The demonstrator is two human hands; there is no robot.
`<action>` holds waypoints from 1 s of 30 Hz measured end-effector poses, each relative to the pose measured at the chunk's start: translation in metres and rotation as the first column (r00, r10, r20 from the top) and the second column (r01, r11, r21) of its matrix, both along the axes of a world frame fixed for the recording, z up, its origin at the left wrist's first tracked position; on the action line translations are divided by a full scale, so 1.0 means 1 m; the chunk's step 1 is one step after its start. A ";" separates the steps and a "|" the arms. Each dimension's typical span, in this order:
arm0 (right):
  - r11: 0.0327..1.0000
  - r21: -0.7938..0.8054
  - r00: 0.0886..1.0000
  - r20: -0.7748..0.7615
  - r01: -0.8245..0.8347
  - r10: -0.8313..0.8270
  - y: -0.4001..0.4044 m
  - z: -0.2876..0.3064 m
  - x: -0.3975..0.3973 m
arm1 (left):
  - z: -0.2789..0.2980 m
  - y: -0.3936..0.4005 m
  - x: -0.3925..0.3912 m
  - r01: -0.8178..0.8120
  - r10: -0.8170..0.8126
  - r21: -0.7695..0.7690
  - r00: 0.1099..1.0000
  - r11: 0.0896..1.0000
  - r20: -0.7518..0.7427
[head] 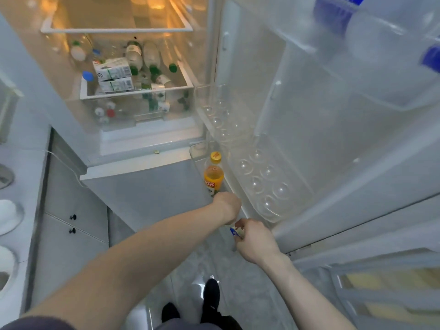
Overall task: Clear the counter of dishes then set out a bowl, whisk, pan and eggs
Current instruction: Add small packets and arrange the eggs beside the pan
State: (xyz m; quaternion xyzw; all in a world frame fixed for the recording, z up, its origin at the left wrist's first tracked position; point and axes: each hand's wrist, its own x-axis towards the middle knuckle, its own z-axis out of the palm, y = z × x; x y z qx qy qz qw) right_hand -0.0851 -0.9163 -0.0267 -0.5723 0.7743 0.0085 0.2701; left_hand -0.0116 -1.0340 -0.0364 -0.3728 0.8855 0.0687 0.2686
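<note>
I stand at an open fridge [142, 139] with its door [333, 139] swung out to the right. Both my hands reach into the lowest door shelf [197, 156]. My left hand [227, 206] dips down just below an orange juice bottle [213, 175]; its fingers are hidden. My right hand [254, 239] curls its fingers round a small item with a blue part [234, 232], mostly hidden. A clear egg tray [262, 177] on the door shows only empty cups. No eggs, bowl, whisk or pan are in view.
Inside the fridge a shelf holds green-capped bottles [152, 58] and cartons [114, 72]. At the left edge run a white counter [21, 158] with white dishes [7, 217] and cabinet doors with black knobs [72, 217]. My black shoes [210, 298] stand on the tiled floor.
</note>
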 end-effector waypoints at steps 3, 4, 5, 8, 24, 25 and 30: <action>1.000 0.012 1.000 -0.004 0.027 -0.027 -0.003 -0.005 0.000 | 0.014 0.006 0.018 -0.055 0.051 -0.019 0.985 0.998 -0.165; 0.999 0.027 1.000 -0.007 0.026 -0.026 -0.006 -0.007 0.001 | 0.019 0.009 0.027 -0.104 0.102 0.004 0.962 0.995 -0.254; 0.999 0.046 1.000 -0.006 0.020 -0.020 -0.010 -0.010 0.001 | 0.024 0.012 0.038 -0.161 0.162 0.034 0.918 0.986 -0.362; 0.995 0.104 1.000 -0.005 -0.005 0.005 -0.026 -0.017 0.003 | 0.035 0.027 0.076 -0.354 0.376 0.164 0.688 0.921 -0.621; 0.997 -0.016 0.996 -0.022 0.081 -0.081 -0.047 -0.032 0.011 | 0.038 0.091 0.215 -0.592 0.777 0.584 0.119 0.556 -0.619; 0.987 -0.103 0.992 0.015 0.123 -0.122 -0.043 -0.029 0.011 | 0.038 0.093 0.219 -0.587 0.777 0.589 0.112 0.555 -0.620; 0.868 -0.436 0.966 0.193 0.240 -0.170 -0.015 -0.005 0.019 | 0.036 0.104 0.234 -0.570 0.795 0.637 0.048 0.519 -0.604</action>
